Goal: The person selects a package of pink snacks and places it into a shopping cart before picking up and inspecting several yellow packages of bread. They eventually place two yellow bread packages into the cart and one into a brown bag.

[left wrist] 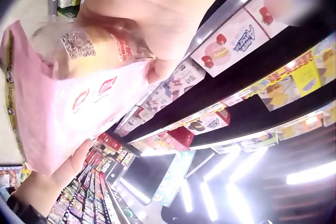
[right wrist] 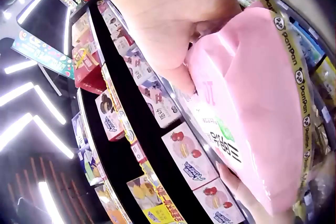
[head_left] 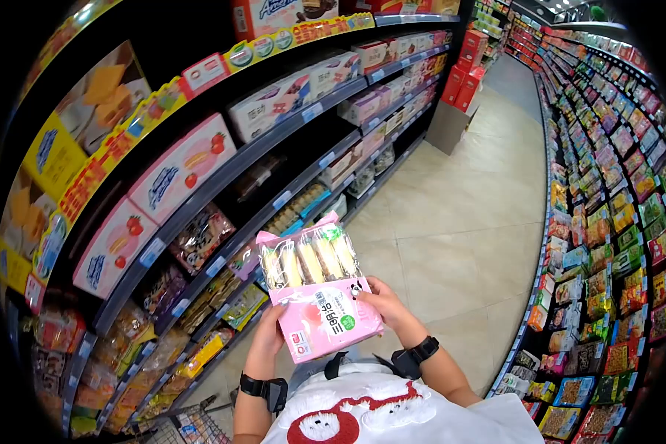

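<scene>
Both hands hold a pink bag of sandwich bread point(head_left: 329, 318) in front of the chest. Its clear upper part shows pale slices with dark filling, and its printed label faces up. The left hand point(head_left: 271, 330) grips the lower left side, and the right hand point(head_left: 386, 302) grips the right side with its thumb on the front. In the left wrist view, the left hand point(left wrist: 149, 16) covers one side of the bag point(left wrist: 89, 98), near a code on the clear film. The right wrist view shows the right hand point(right wrist: 173, 24) at the bag's point(right wrist: 247, 103) pink end, beside a yellow printed seam.
Snack shelves rise on the left, with pink strawberry cake boxes point(head_left: 181, 170) and bagged breads below. Packed snack racks point(head_left: 599, 244) line the right. A tiled aisle point(head_left: 451, 229) runs between them, with red boxes point(head_left: 466, 85) on a stand farther on. A wire basket point(head_left: 189, 428) is at lower left.
</scene>
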`<state>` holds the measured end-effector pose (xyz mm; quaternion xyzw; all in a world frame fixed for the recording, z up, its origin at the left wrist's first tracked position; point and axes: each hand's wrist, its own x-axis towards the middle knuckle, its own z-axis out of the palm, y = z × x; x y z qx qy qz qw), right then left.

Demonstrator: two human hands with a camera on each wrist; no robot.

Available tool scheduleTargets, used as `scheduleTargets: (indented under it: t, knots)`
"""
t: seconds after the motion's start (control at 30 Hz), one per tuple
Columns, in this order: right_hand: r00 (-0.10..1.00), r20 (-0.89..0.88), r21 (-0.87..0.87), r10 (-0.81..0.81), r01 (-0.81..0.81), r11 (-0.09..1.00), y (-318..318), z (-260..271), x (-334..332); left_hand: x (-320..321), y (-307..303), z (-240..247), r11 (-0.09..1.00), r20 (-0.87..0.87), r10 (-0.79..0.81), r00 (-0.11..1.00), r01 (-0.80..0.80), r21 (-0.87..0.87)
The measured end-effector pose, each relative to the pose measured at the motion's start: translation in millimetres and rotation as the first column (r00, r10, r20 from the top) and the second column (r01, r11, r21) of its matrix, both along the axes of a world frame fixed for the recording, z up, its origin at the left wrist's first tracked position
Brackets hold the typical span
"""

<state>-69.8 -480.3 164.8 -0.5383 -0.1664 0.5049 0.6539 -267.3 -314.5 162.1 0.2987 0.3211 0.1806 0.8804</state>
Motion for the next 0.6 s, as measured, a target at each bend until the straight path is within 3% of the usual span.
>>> scheduleTargets:
  t: [0.1, 0.37, 0.53, 0.6]
  knots:
    - [0.999, -0.006, -0.039, -0.045, 0.045, 0.998, 16.9, -1.4, 40.9, 46.1, 23.7, -13.2, 0.995, -0.064, -0.077, 0.995, 0.081, 0.06]
    - [0.967, -0.249, -0.017, -0.059, 0.056, 0.998, 82.8, -24.0, 159.6, 144.0, 77.1, -8.6, 0.996, -0.008, -0.004, 1.0, 0.005, 0.091]
    - [0.898, -0.438, 0.085, 0.027, 0.011, 0.996, 109.5, -7.5, 219.6, 190.1, 95.0, -5.2, 0.984, -0.02, -0.139, 0.99, 0.14, 0.107]
    - [0.888, -0.459, -0.022, -0.041, 0.034, 0.999, 110.1, -16.7, 236.8, 207.8, 97.3, 0.5, 0.965, -0.062, -0.229, 0.971, 0.235, 0.115]
